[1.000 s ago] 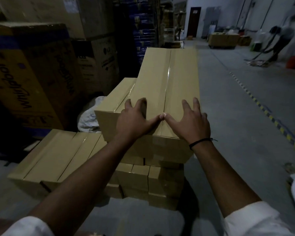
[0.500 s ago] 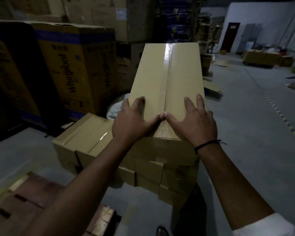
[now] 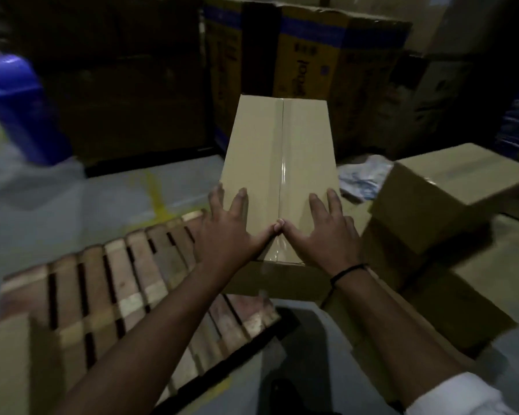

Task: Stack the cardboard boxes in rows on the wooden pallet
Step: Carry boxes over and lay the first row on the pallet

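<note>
- We see a long box [image 3: 282,151] running away from the camera, its top facing up and a tape seam [image 3: 282,175] down the middle.
- The left hand [image 3: 225,235] lies flat on the near left part of the box top. Its fingers are straight and spread, and the outer ones reach the left edge.
- The right hand [image 3: 324,238] lies flat on the near right part in the same way, with straight, spread fingers.
- The two thumb tips touch over the seam. Neither hand curls round anything; both press palm-down on the cardboard.
- The near end of the box sits over the right edge of the pallet [image 3: 117,280], between the pallet and the boxes on the right. We cannot tell what bears its weight from below.
- The pallet lies on the floor [image 3: 117,193] to the left, with its slats bare where we can see them. A cardboard face [image 3: 6,369] fills the lower left corner in front of it.
- On the right, a tilted box [image 3: 450,193] sits on top of a lower box [image 3: 450,307].
- A black band [image 3: 346,271] circles the right wrist, and a white sleeve [image 3: 462,393] shows at the bottom right.
- Large printed cartons [image 3: 312,55] stand behind, in the dark.
- A blue drum [image 3: 15,100] stands at the far left.
- Something white and crumpled [image 3: 363,178] lies just right of the long box.
- The frame is blurred towards its edges.
</note>
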